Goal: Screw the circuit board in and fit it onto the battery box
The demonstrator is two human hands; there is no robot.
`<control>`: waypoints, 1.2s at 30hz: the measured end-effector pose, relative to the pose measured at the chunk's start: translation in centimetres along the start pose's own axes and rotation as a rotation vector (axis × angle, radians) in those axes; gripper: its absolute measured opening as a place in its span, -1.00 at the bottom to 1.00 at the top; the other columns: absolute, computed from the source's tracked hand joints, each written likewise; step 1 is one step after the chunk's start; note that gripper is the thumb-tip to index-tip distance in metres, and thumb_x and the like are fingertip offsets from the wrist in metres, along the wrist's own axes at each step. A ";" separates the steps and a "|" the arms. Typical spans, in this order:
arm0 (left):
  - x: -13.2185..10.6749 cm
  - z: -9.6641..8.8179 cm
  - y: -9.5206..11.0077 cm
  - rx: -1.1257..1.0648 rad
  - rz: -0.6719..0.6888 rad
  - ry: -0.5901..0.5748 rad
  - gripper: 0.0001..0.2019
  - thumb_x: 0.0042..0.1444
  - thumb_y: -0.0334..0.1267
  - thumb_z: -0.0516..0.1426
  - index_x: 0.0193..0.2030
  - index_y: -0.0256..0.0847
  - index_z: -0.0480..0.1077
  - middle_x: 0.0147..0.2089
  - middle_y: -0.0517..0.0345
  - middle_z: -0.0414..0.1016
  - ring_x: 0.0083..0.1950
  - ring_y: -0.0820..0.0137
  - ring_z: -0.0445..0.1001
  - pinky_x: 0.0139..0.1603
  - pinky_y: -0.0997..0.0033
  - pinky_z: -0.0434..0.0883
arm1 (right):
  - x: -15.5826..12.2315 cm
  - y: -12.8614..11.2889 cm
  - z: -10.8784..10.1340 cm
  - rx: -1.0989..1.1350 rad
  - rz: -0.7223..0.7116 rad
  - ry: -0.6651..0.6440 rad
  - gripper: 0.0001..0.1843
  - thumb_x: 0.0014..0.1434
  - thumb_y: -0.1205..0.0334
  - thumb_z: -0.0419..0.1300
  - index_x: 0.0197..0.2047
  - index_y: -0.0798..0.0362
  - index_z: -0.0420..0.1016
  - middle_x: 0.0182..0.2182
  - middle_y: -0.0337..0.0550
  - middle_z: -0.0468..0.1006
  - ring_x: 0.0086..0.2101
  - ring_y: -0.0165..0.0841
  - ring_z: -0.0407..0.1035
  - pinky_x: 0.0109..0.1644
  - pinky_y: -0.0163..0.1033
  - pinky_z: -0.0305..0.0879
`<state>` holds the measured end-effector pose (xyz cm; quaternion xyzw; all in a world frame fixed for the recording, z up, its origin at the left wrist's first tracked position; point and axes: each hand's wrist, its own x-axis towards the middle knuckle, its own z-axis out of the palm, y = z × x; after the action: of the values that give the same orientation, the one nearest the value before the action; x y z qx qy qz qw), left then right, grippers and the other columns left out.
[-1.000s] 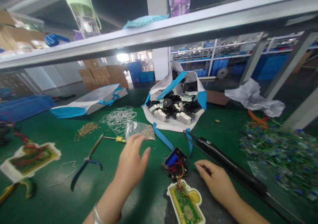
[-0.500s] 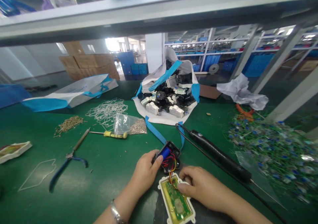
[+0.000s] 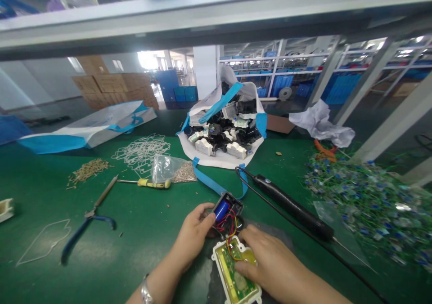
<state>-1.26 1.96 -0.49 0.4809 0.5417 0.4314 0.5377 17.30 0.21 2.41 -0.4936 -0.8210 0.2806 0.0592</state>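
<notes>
Head view: left hand (image 3: 195, 232) pinching the small black plastic housing with blue cylindrical cell (image 3: 227, 210) at its near edge, thumb by the cell. Right hand (image 3: 266, 263) flat, fingers together, pressing on the white-rimmed tray with yellow-green circuit board (image 3: 234, 272). Both parts on the green bench mat (image 3: 145, 232), near centre, touching; joined by red, yellow and black wires (image 3: 229, 227).

Best done by keeping the board pinned, lifting the housing only slightly, leaving slack in the wires, no pull on the solder joints. Black pen-shaped soldering iron (image 3: 290, 207) close on the right, worth minding the tip. Blue-handled pliers (image 3: 86, 230) and yellow-handled screwdriver (image 3: 148, 183) well to the left.
</notes>
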 end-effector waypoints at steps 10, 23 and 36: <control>-1.2 -0.9 1.2 -0.460 -0.071 -0.256 -0.40 -0.27 -0.49 0.12 0.04 -0.32 0.18 -0.12 -0.01 0.41 -0.11 0.26 0.36 -0.16 0.41 0.29 | 0.6 -0.1 -0.4 0.194 -0.070 -0.035 -0.69 -0.11 0.55 0.26 -0.24 0.12 0.41 -0.36 -0.19 0.32 -0.31 -0.30 0.25 -0.27 -0.35 0.14; -1.7 -1.7 2.2 -0.472 0.065 -0.028 -0.52 -0.09 -0.22 0.19 -0.01 -0.37 0.25 -0.15 -0.07 0.42 -0.22 0.29 0.40 -0.21 0.40 0.33 | 1.1 0.9 -0.9 1.019 -0.187 -0.156 -0.59 0.11 -0.01 0.09 -0.11 0.12 0.25 -0.22 -0.09 0.39 -0.18 -0.20 0.28 -0.12 -0.20 0.19; -1.1 -4.0 2.5 -0.243 0.116 0.252 -0.37 -0.31 -0.23 0.30 -0.02 -0.37 0.30 -0.18 -0.01 0.47 -0.14 0.22 0.41 -0.17 0.39 0.37 | 2.1 2.2 -2.1 0.731 0.013 0.125 -0.63 0.00 0.06 0.04 -0.16 0.12 0.28 -0.43 -0.19 0.42 -0.38 -0.24 0.34 -0.36 -0.27 0.22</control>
<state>-5.17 1.49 2.37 0.3851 0.5201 0.5808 0.4938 18.74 3.63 2.61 -0.4615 -0.6582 0.5248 0.2799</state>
